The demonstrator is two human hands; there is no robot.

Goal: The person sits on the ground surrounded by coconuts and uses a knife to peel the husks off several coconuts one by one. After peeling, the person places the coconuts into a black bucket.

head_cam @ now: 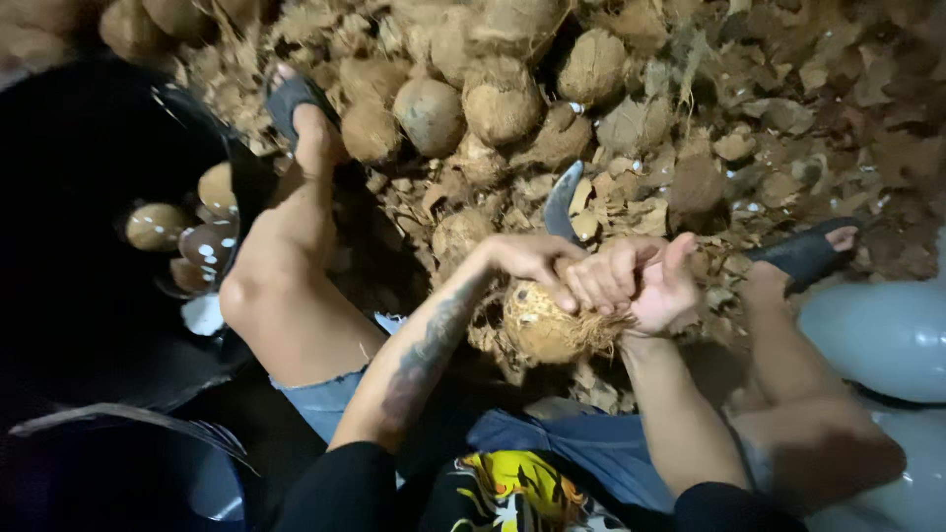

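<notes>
Below our lap, just before the upright blade (562, 202), our left hand (527, 258) and right hand (641, 286) clamp a hard, heavy, fibrous coconut (542, 330), best gripped across its rough husk.

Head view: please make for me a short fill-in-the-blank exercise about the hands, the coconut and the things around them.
1. Both hands, left hand and right hand, grip one husked ____.
2. Above the hands rises a curved metal ____.
3. The dark tub on the left holds peeled ____.
4. Each foot wears a dark ____.

Missing words: coconut; blade; coconuts; sandal
</notes>
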